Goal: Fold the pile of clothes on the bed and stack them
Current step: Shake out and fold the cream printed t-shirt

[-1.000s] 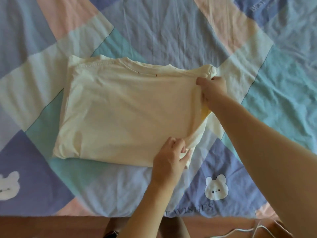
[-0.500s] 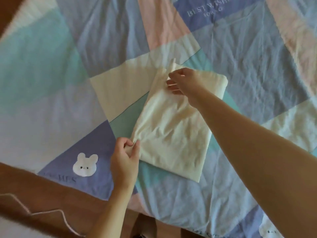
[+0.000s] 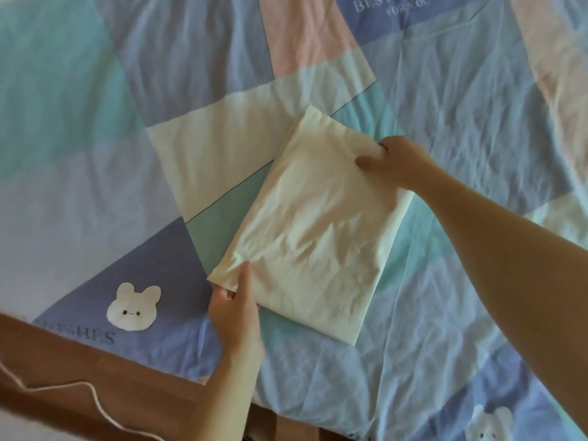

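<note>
1. Folded shirt (image 3: 313, 237) is lying flat on the bed (image 3: 477, 122).
2. Left hand (image 3: 234, 308) is pinching its near corner; right hand (image 3: 393, 162) is gripping its far edge.
3. Stacking is apparently pending; no pile is showing.

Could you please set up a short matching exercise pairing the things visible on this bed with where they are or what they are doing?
Things:
1. left hand
2. right hand
3. cream shirt
4. white bunny print

States:
A. lies folded on the quilt
B. grips the shirt's far right edge
C. on a purple patch near the bed's edge
D. holds the shirt's near left corner

Pairs: 1-D, 2-B, 3-A, 4-C
</note>
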